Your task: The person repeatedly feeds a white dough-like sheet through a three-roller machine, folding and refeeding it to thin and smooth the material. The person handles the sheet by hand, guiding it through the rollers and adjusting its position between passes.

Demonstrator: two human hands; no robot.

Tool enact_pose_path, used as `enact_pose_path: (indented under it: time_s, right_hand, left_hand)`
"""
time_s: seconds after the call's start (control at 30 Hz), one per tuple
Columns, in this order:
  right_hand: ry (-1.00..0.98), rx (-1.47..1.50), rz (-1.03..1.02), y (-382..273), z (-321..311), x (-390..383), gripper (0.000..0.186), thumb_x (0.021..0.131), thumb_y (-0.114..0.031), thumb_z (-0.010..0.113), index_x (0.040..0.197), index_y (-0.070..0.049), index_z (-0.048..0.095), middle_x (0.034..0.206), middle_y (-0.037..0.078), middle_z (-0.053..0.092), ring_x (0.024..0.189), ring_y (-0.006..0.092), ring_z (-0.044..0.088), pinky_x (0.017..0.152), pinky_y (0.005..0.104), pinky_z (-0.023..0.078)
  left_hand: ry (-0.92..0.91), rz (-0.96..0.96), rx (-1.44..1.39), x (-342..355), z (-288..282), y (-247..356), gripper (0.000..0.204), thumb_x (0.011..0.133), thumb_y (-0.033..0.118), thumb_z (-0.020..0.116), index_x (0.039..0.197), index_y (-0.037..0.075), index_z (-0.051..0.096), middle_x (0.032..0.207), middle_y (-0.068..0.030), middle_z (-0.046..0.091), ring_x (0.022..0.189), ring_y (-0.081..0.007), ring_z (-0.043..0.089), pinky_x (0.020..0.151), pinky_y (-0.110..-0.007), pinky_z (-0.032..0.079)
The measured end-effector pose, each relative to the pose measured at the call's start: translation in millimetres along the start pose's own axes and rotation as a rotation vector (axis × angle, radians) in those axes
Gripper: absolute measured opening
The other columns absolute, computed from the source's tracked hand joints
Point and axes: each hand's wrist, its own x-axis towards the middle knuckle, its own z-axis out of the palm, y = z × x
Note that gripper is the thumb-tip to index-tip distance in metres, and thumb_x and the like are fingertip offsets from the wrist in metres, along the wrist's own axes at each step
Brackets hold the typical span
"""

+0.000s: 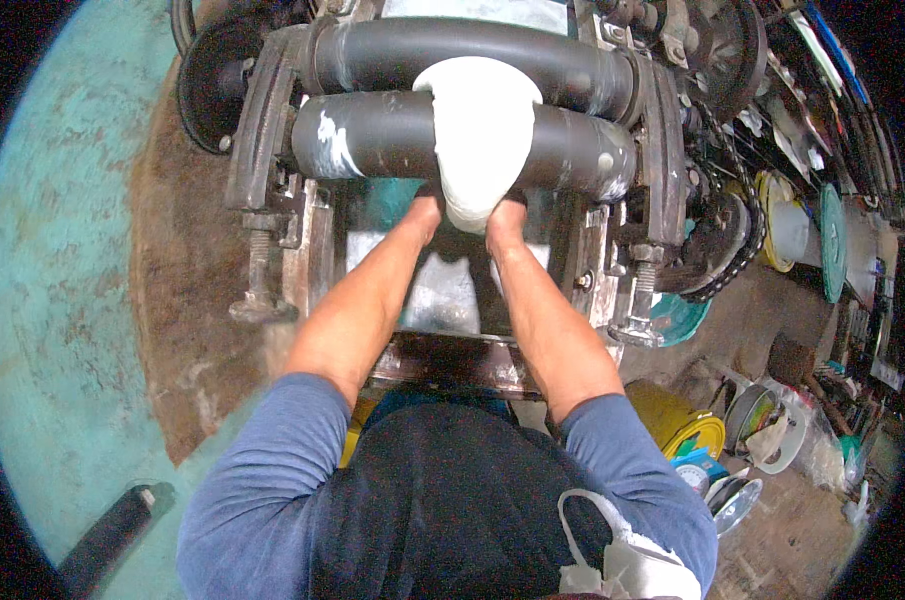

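A smooth white dough-like slab (484, 130) drapes over the front dark roller (383, 135) of a two-roll mill. Its upper end lies against the gap beside the rear roller (473, 50), and its lower end hangs rounded below the front one. At that lower end, my left hand (430, 208) reaches up on the left and my right hand (509, 216) on the right. The slab and the roller's shadow hide the fingers of both, so their grip cannot be made out. White smears (335, 148) mark the front roller's left end.
Heavy frame brackets with bolts (259, 265) flank the rollers. A chain (741, 240) and wheel are at the right. Below the rollers is a metal tray (443, 295). A yellow drum (688, 425) and a scale (695, 475) stand right; a dark cylinder (113, 530) lies lower left.
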Motion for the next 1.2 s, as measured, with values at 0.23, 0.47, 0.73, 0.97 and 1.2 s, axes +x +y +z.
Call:
enact_pose_path:
  time_s: [0.23, 0.47, 0.73, 0.97, 1.2]
  right_hand:
    - [0.041, 0.283, 0.156, -24, 24, -19, 0.035, 0.094, -0.019, 0.056, 0.118, 0.005, 0.061, 0.114, 0.013, 0.067, 0.099, 0.0246, 0.067, 0.083, 0.0390, 0.055]
    - [-0.064, -0.230, 0.087, 7, -20, -12, 0.047, 0.088, -0.036, 0.064, 0.116, 0.002, 0.064, 0.118, 0.009, 0.065, 0.106, 0.0206, 0.059, 0.090, 0.0375, 0.044]
    - [-0.392, -0.239, 0.115, -41, -44, -96, 0.066, 0.101, -0.054, 0.031, 0.136, 0.000, 0.048, 0.132, 0.010, 0.056, 0.119, 0.0209, 0.054, 0.103, 0.0369, 0.039]
    - [-0.367, -1.091, -0.298, -53, 12, -55, 0.074, 0.075, -0.055, 0.074, 0.124, -0.001, 0.060, 0.128, 0.017, 0.060, 0.119, 0.0270, 0.056, 0.101, 0.0354, 0.042]
    - [-0.380, -1.160, 0.015, -42, 4, -7, 0.077, 0.076, -0.063, 0.070, 0.123, -0.002, 0.061, 0.122, 0.017, 0.063, 0.111, 0.0237, 0.059, 0.092, 0.0361, 0.046]
  left_hand:
    - [-0.132, 0.051, -0.092, 16, 8, -12, 0.047, 0.092, 0.036, 0.059, 0.129, 0.008, 0.058, 0.129, -0.0077, 0.061, 0.118, -0.0206, 0.056, 0.099, -0.039, 0.044]
    - [0.018, 0.479, 0.722, 8, -2, -18, 0.044, 0.096, 0.031, 0.044, 0.120, -0.002, 0.060, 0.117, -0.0189, 0.065, 0.110, -0.0305, 0.061, 0.092, -0.040, 0.047]
    - [-0.022, 0.861, 0.650, -63, -16, -18, 0.055, 0.079, 0.037, 0.066, 0.115, -0.002, 0.051, 0.111, -0.0287, 0.058, 0.106, -0.0428, 0.055, 0.092, -0.044, 0.045]
    - [0.008, 0.555, 0.936, -36, 8, 3, 0.045, 0.080, 0.032, 0.063, 0.115, 0.003, 0.060, 0.112, -0.0262, 0.063, 0.105, -0.0439, 0.059, 0.089, -0.049, 0.048]
    - [-0.098, 0.358, 1.172, -61, 23, 49, 0.040, 0.081, 0.031, 0.061, 0.112, 0.006, 0.064, 0.108, -0.0225, 0.066, 0.099, -0.0403, 0.064, 0.083, -0.047, 0.052]
